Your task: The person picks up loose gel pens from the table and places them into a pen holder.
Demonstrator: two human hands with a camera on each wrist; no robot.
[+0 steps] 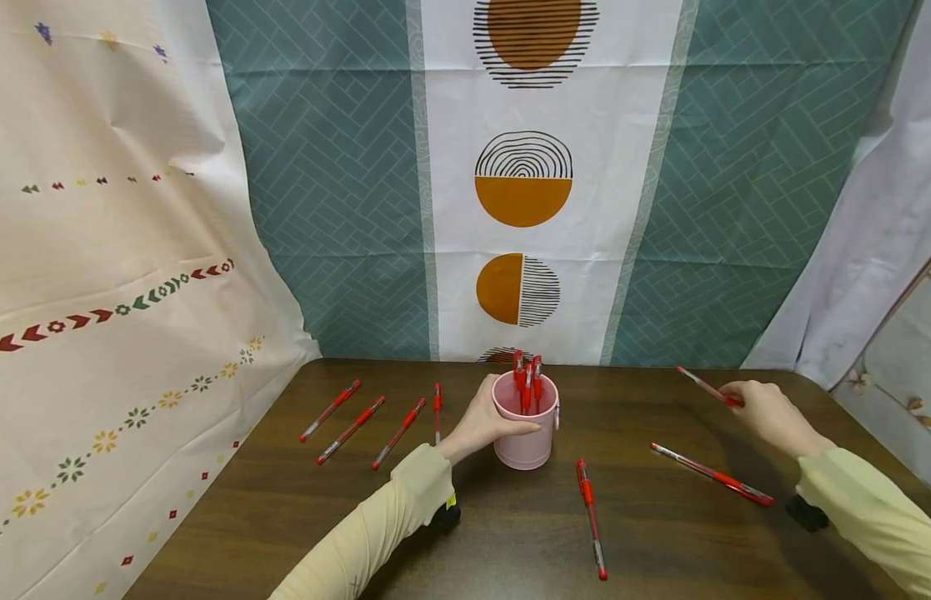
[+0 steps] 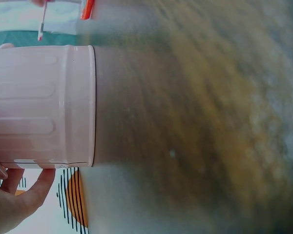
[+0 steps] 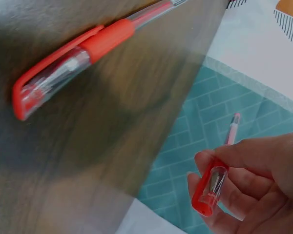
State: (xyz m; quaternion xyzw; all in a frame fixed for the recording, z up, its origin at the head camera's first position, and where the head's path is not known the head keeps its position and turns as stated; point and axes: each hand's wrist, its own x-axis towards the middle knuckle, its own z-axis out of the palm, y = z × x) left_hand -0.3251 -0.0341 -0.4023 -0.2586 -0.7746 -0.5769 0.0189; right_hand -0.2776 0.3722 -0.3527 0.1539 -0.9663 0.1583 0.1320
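Note:
My left hand [image 1: 482, 423] grips a small pink bucket [image 1: 525, 450] from its left side, with the thumb across the front and the other fingers hidden behind. Three red pens [image 1: 528, 390] stand caps up inside it. In the left wrist view the bucket [image 2: 39, 107] fills the left side, and fingers [image 2: 34, 192] touch its wall. Over on the right, my right hand [image 1: 773, 417] pinches a red pen [image 1: 705, 385] near its cap, above the table. The right wrist view shows that pen [image 3: 212, 187] between thumb and fingers, its clear end pointing away.
Several red pens [image 1: 352, 429] lie left of the bucket on the dark wooden table [image 1: 510, 542]. Another pen [image 1: 591, 518] lies in front, right of the bucket. One more [image 1: 713, 473] lies below my right hand. Patterned cloth [image 1: 330, 167] hangs behind the table.

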